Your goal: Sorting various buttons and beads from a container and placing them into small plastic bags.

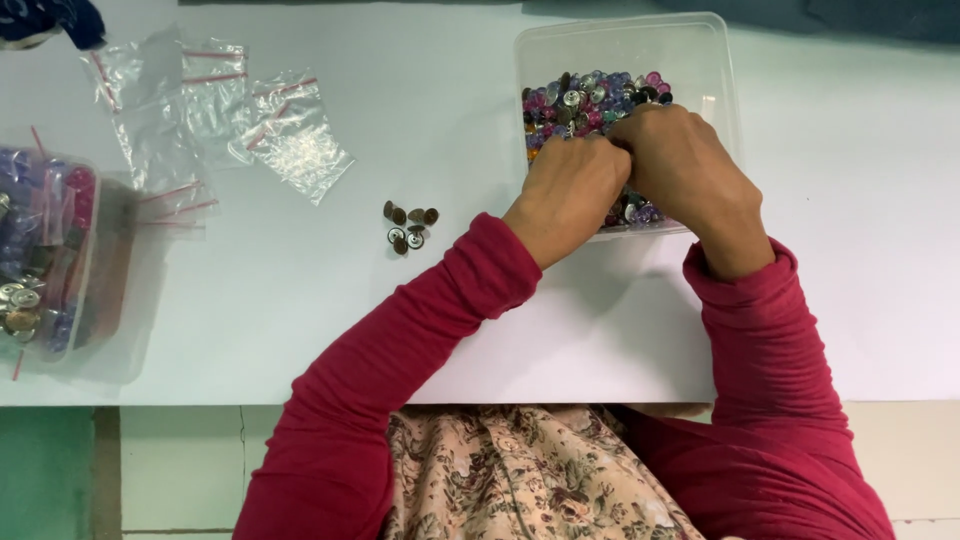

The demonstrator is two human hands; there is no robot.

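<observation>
The left hand (568, 190) and right hand (683, 165) are pressed together, fingers curled into mixed coloured buttons (585, 100) in a clear plastic container (700, 50); any grasp is hidden. Nearby on the white table (850, 250), a small button cluster (408, 227) and zip bags (220, 110) are laid out.

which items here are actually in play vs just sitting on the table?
In play:
left hand
right hand
clear tub
mixed coloured buttons

Lying about:
small pile of brown buttons
empty zip bags
second tub of buttons
white table
</observation>
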